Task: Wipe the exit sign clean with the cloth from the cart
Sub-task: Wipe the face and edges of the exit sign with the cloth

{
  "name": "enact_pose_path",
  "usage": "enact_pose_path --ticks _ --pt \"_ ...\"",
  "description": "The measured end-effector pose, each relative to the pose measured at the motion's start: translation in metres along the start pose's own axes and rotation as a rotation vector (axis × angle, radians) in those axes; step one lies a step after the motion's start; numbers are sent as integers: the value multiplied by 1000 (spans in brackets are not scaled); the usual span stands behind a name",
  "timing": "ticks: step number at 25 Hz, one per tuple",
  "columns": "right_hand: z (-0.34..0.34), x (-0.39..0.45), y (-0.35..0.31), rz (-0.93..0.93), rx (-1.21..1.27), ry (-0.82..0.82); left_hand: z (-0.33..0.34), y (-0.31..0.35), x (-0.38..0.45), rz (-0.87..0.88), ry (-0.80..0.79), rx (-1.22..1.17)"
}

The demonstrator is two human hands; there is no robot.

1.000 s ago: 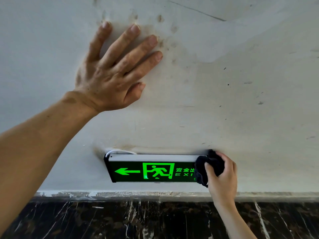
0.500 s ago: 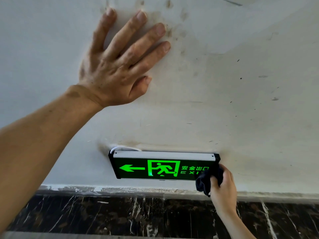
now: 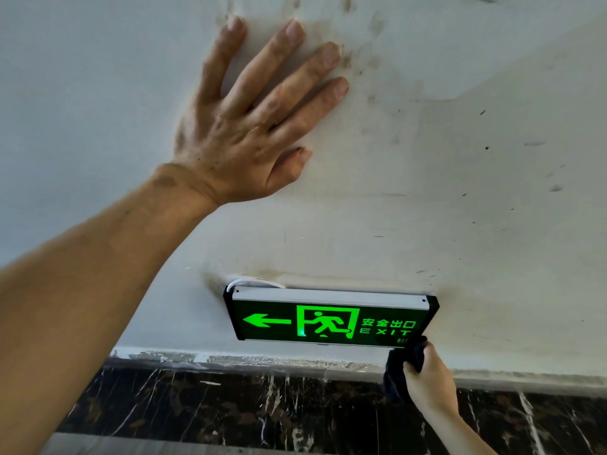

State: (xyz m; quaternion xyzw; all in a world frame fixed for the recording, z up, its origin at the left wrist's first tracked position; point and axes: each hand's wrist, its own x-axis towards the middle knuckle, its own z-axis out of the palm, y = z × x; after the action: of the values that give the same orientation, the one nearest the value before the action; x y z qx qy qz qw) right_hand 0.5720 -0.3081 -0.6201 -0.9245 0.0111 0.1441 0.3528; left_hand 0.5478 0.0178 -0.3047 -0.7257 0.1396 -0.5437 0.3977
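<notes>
- Left hand (image 3: 244,139) lies flat on the wall (image 3: 460,198), fingers spread (holding nothing).
- Right hand (image 3: 427,379) clutches the dark cloth (image 3: 399,366) at the exit sign (image 3: 328,318)'s lower right corner.

cloth (image 3: 399,372): mostly hidden inside the right hand (image 3: 427,380)
exit sign (image 3: 328,318): lower right corner covered by cloth
left forearm: cut off at the frame's left edge

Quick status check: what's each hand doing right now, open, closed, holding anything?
Left hand: open, empty, fingers spread flat against the white wall.
Right hand: closed around the dark cloth, at the lower right corner of the exit sign.
</notes>
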Motion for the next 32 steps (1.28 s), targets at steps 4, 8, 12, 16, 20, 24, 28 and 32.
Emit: enact_pose_path --ticks 4,8,12,16,20,24,28,32 --pt "13 -10 18 365 172 -85 1 -2 1 -10 -3 -1" --pt "24 -13 16 731 906 -27 1 -1 1 -11 0 -8" --pt "20 -7 0 613 1272 -67 2 0 0 -19 2 -10" --pt "24 -7 -13 505 1410 -160 3 -1 0 -26 3 -19" --pt "46 -16 -32 517 1384 -160 1 0 1 -22 1 -33" --pt "69 -32 -59 540 1338 -183 2 0 1 -22 -2 -45" --pt "89 -44 -83 560 1313 -229 4 2 1 -28 -1 -60" --pt "108 -55 -102 570 1313 -268 7 1 -1 -49 6 -80"
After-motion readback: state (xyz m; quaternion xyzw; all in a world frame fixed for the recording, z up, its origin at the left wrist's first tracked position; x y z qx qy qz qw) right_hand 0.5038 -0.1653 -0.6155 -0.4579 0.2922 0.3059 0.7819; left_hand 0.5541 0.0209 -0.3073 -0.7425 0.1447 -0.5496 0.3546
